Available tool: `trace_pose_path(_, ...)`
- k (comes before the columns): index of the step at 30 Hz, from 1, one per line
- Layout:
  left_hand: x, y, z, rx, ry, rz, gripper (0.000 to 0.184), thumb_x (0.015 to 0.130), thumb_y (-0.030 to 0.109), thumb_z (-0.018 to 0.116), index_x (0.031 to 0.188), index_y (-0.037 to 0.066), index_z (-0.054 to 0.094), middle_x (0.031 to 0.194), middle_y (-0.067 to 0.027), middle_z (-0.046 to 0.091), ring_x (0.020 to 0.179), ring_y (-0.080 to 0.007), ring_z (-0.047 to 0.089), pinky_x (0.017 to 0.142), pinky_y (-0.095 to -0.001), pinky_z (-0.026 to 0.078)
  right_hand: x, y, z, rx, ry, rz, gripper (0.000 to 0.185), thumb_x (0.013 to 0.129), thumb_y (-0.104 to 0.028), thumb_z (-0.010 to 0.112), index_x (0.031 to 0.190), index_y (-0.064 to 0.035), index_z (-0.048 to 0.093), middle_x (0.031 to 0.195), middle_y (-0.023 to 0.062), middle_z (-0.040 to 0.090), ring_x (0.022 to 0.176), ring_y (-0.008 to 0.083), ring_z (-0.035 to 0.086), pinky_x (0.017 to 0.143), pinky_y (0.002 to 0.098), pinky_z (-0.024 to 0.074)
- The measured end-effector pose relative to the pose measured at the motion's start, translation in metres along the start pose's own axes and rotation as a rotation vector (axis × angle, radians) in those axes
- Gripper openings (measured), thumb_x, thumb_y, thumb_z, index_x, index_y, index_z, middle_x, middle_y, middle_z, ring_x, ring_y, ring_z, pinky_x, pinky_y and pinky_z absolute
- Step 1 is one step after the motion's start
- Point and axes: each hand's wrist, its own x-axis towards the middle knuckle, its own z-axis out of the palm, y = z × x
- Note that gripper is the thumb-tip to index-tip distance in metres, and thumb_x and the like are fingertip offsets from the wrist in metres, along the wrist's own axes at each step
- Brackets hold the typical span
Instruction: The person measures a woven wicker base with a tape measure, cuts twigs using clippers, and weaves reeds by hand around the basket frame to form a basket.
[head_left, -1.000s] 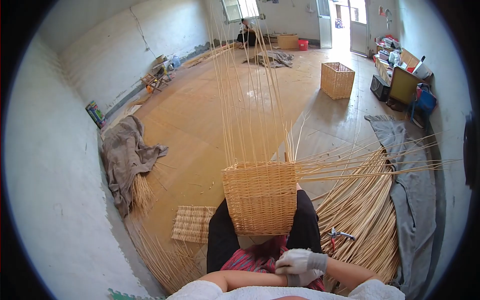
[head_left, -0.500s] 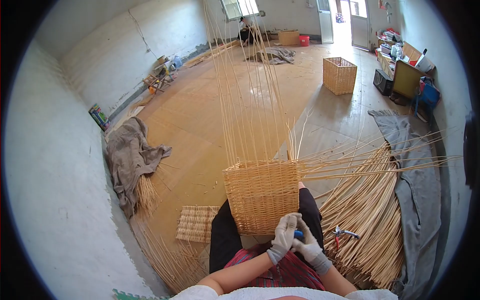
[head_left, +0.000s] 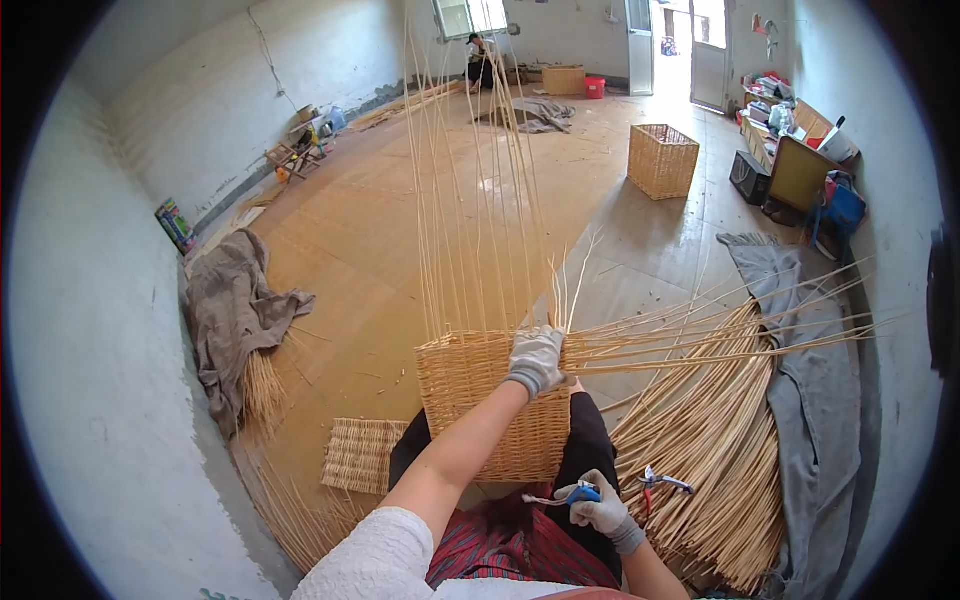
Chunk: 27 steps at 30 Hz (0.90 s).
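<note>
White-gloved right hand (head_left: pixel 600 508) closed around small blue handheld tool (head_left: pixel 583 493), type unclear. Red-and-grey pruning shears (head_left: pixel 650 481) on left edge of tan rod pile (head_left: pixel 725 440). Tan rectangular wicker basket (head_left: pixel 470 385) between black-trousered legs (head_left: pixel 588 440); white-gloved left hand (head_left: pixel 537 355) grips its top right corner. Second box-shaped wicker basket (head_left: pixel 661 165) on tan floor (head_left: pixel 360 260), toward far right corner.

I am sitting in a basket-weaving workshop, on the following evidence: pale rods (head_left: pixel 715 440) are lying heaped along the floor (head_left: pixel 360 280) with pruning shears (head_left: pixel 651 481) resting on them, a woven basket (head_left: pixel 662 168) is standing farther off, and a wicker piece (head_left: pixel 465 385), bristling with unwoven ends, is resting before me.
</note>
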Motion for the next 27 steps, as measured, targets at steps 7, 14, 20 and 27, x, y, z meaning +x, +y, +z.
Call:
trace_pose_path(7, -0.024, -0.033, 0.017, -0.326, 0.293, 0.127, 0.051, 0.085, 0.052, 0.069, 0.109, 0.007, 0.068, 0.105, -0.0171, 0.069, 0.101, -0.0319, 0.066, 0.091, -0.0421, 0.048, 0.001, -0.036, 0.019, -0.303, 0.169, 0.047, 0.037, 0.082, -0.001, 0.066, 0.117, -0.0052, 0.054, 0.091, 0.0078, 0.065, 0.058, 0.0108, 0.055, 0.049, 0.0242, 0.0432)
trace_pose_path(14, -0.067, -0.103, -0.023, -1.019, 0.408, 0.137, 0.059, 0.098, 0.058, 0.052, 0.094, 0.002, 0.07, 0.083, -0.0194, 0.068, 0.08, -0.0349, 0.067, 0.073, -0.0378, 0.052, 0.064, 0.005, 0.008, -0.339, 0.506, -0.129, 0.025, 0.089, -0.018, 0.075, 0.107, -0.0055, 0.063, 0.079, -0.0001, 0.063, 0.059, 0.0078, 0.057, 0.051, 0.0228, 0.0465)
trace_pose_path(20, -0.064, -0.102, -0.007, -0.858, 0.617, 0.12, 0.055, 0.102, 0.052, 0.047, 0.114, 0.001, 0.065, 0.105, -0.0196, 0.067, 0.101, -0.0342, 0.063, 0.09, -0.0423, 0.048, 0.117, 0.066, 0.022, -0.56, 0.71, -0.373, 0.027, 0.088, -0.023, 0.078, 0.104, -0.0068, 0.062, 0.085, -0.0022, 0.063, 0.075, 0.0073, 0.058, 0.069, 0.0245, 0.05)
trace_pose_path(27, -0.152, -0.016, 0.046, -0.499, 0.56, -0.188, 0.089, 0.092, 0.057, 0.059, 0.153, 0.0, 0.029, 0.153, -0.0315, 0.03, 0.144, -0.0453, 0.027, 0.121, -0.0558, 0.013, 0.124, 0.065, 0.025, -0.583, 0.782, -0.542, 0.025, 0.091, -0.023, 0.075, 0.106, -0.0085, 0.061, 0.09, -0.0006, 0.063, 0.076, 0.0078, 0.059, 0.07, 0.025, 0.0508)
